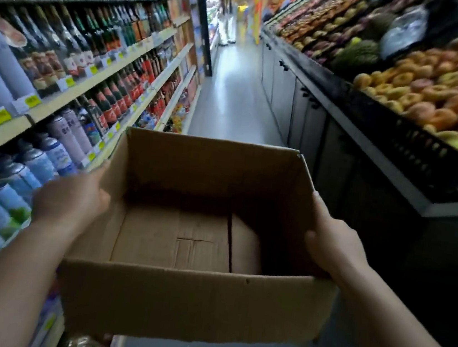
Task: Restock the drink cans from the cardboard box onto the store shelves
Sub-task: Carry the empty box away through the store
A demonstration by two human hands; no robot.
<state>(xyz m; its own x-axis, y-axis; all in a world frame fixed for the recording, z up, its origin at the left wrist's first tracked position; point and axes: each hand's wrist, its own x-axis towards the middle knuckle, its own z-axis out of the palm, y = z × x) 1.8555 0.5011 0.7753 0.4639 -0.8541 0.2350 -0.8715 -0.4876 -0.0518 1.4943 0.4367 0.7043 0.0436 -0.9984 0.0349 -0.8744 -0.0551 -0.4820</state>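
Empty cardboard box (193,299) in both grips, left hand (68,204) and right hand (334,245) clasping its side walls.

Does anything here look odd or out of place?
Only that the box, held by the left hand and right hand, is empty: bare cardboard floor, no cans. The shelves look tidy; nothing spilled.

Shelves (94,80) on the left carry rows of dark bottles (73,42) above and pale cans (33,165) below, with yellow tags (1,115) along the shelf edges. The floor (231,101) is grey.
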